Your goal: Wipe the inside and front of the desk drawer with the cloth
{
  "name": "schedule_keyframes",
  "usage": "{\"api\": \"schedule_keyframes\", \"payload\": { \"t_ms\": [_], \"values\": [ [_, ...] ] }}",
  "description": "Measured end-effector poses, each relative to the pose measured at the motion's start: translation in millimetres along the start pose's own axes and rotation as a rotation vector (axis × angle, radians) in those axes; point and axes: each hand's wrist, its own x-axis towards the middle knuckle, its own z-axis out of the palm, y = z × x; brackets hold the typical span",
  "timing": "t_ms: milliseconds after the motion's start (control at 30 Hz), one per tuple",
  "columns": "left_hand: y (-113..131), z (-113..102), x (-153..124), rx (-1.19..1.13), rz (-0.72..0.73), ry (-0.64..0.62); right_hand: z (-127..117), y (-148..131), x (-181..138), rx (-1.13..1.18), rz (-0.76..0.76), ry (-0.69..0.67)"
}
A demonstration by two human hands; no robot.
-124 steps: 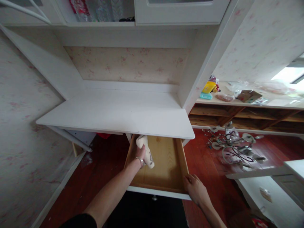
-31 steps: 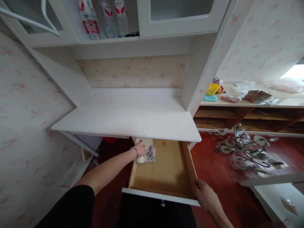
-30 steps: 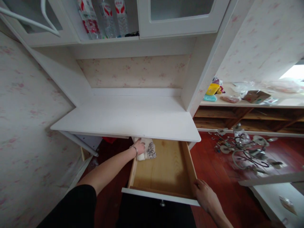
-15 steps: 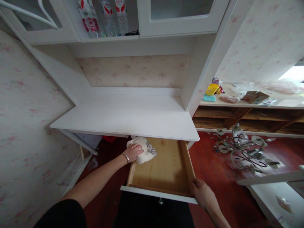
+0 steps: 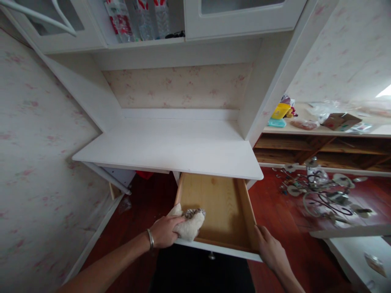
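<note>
Head view: step in hand appears to be wiping the wooden drawer, pulled out at lower centre; next move likely calls for cloth pressure, drawer steadied. Left hand clasps patterned cream cloth at drawer's lower-left corner; right hand, well apart, fingers curled over lower-right edge

An open wooden drawer juts from under the white surface at five o'clock, a cream patterned cloth over its eight o'clock corner. A chandelier lies on the red-brown floor between three and four. Toward three o'clock, a low shelving unit bears a turquoise box and a cardboard box.
</note>
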Motion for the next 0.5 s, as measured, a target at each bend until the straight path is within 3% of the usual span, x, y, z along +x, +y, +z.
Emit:
{"api": "schedule_keyframes", "payload": {
  "t_ms": [200, 400, 500],
  "values": [
    [48.7, 6.2, 28.7, -0.042, 0.117, -0.076, 8.4, 12.4, 3.7, -0.106, -0.153, 0.095],
    [122.8, 58.7, 76.3, -0.048, 0.176, -0.005, 19.1, 25.4, 8.1, -0.218, -0.2, 0.225],
    [148.9, 80.1, 102.2, -0.08, 0.208, 0.002, 18.3, 28.3, 8.0, -0.143, -0.232, 0.291]
  ]
}}
